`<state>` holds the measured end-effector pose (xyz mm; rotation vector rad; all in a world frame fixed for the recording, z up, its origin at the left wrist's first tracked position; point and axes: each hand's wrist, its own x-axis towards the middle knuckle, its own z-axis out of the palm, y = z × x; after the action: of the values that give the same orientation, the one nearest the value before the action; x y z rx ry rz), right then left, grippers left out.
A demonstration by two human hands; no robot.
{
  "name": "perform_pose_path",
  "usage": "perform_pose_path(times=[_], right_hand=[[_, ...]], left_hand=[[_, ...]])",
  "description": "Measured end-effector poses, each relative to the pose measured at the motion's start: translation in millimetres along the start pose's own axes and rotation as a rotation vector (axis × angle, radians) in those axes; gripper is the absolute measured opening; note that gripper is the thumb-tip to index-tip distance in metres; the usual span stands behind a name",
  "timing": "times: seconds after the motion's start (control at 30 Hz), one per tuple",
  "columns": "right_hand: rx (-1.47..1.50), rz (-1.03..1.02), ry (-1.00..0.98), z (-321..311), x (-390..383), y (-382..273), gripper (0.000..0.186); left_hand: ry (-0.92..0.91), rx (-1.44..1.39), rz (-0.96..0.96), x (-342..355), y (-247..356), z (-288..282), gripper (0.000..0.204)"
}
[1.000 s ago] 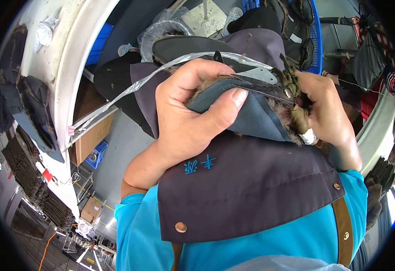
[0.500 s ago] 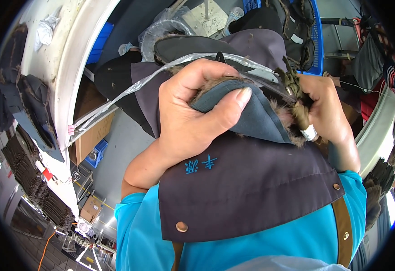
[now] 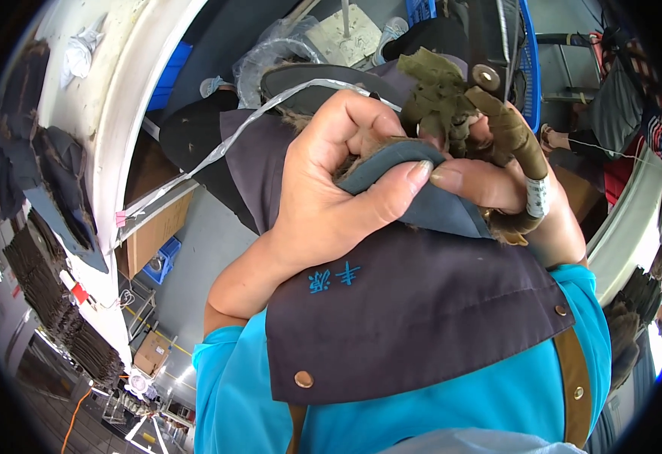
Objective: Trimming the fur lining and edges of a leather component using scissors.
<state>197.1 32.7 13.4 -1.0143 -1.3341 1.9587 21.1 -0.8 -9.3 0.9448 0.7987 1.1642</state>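
My left hand [image 3: 323,181] is closed on a blue-grey fabric piece [image 3: 448,216] with brown fur on its other side, the thumb pressing on the fabric face. My right hand [image 3: 490,185] is closed round a pair of scissors [image 3: 526,147] whose handles are wrapped in olive cloth. Their pivot and blades point away from me, above the hand. The right thumb lies on the edge of the piece, its tip close to the left thumb. Part of the piece is hidden by my fingers. Another dark, fur-edged piece [image 3: 327,78] rests across my lap.
A whitish plastic strip [image 3: 225,147] stretches from the white table [image 3: 123,98] at left toward my left hand. Dark fabric pieces [image 3: 58,174] lie on that table. A blue basket [image 3: 529,91] stands at the far right, and a clear plastic bag [image 3: 263,57] lies beyond my lap.
The scissors have swung so the blades point away from the piece. My right hand has come left, its thumb now on the piece near my left thumb.
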Motion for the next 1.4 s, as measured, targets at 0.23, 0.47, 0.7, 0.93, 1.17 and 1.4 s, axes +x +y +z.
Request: perform_pose_path(times=[0.23, 0.47, 0.7, 0.93, 1.17, 1.4], right_hand=[[-0.112, -0.149, -0.030, -2.3, -3.4, 9.3, 0.023], [-0.010, -0.069, 0.139, 2.7, -6.6, 14.0, 0.024], [-0.491, -0.077, -0.216, -65.0, -16.3, -8.0, 0.053], [-0.864, 0.059, -0.324, -74.8, -24.9, -41.5, 0.055], [-1.024, 0.170, -0.379, -69.3, -12.1, -53.9, 0.062], [-1.093, 0.172, -0.386, -68.9, -12.2, -59.8, 0.057]], left_hand=[[-0.051, 0.392, 0.268, 8.4, -9.8, -17.2, 0.015], [-0.053, 0.340, 0.083, 2.7, -6.5, -13.7, 0.012], [-0.070, 0.226, 0.045, 2.9, 4.4, -11.0, 0.011], [-0.176, 0.343, 0.161, 5.1, 5.2, -8.7, 0.014], [-0.192, 0.358, 0.115, 5.8, 5.4, -12.1, 0.013], [-0.230, 0.375, 0.069, 3.2, 7.9, -11.2, 0.013]])
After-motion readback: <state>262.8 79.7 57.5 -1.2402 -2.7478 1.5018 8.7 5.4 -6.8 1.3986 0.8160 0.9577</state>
